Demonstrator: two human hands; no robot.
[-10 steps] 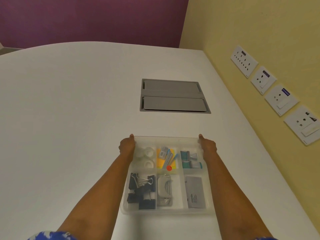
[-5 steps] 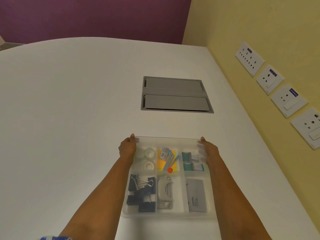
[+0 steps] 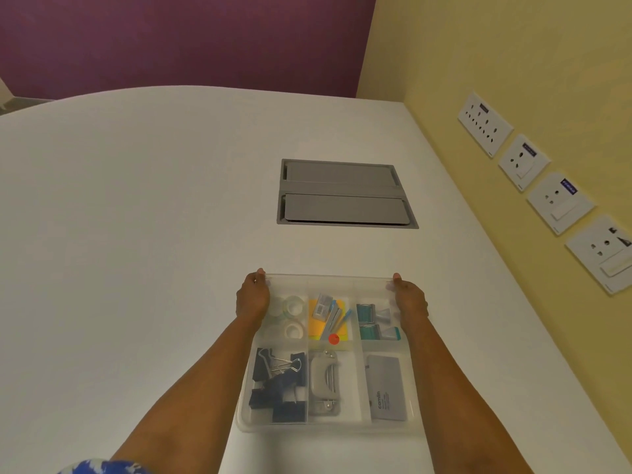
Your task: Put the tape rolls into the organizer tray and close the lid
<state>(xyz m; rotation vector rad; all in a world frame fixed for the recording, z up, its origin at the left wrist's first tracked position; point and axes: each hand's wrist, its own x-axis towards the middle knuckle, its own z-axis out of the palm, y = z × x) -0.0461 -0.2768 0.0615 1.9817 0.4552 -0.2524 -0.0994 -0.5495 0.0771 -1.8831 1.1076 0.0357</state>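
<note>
Gripping lid (image 3: 330, 277), fingertips hidden

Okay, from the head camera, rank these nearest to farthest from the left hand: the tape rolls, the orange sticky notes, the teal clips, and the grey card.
From the left hand:
1. Tape rolls, right beside it in the far-left compartment.
2. Orange sticky notes, far-middle compartment.
3. Teal clips, far-right compartment.
4. Grey card, near-right compartment, diagonally opposite.

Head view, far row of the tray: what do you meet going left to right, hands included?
Left hand → tape rolls → yellow sticky notes → teal binder clips → right hand.
</note>
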